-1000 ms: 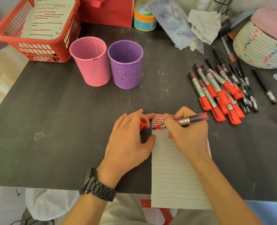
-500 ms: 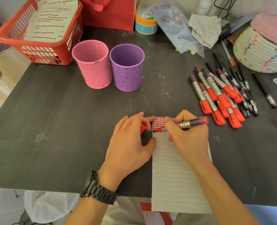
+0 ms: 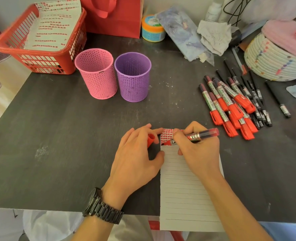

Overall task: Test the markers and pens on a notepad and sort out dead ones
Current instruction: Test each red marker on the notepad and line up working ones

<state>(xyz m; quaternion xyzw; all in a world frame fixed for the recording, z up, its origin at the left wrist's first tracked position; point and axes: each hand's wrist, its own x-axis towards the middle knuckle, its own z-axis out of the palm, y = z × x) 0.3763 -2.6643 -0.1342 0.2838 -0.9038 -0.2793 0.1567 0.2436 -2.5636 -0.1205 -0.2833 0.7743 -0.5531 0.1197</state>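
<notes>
A single head-worn camera looks forward and steeply down from the near edge of the dark bench (image 3: 60,136), close above the notepad (image 3: 187,188), with the far wall beyond it.

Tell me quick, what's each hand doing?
Left hand: holds a small red plastic cap.
Right hand: grips a red cylindrical marker, tip on white lined notepad.

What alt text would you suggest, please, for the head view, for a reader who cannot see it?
A right hand holds a red marker, tip at the top of a lined notepad amid red marks; the left hand holds its cap beside it. A pink cup and a purple cup stand behind, with markers and pens piled at right.
</notes>
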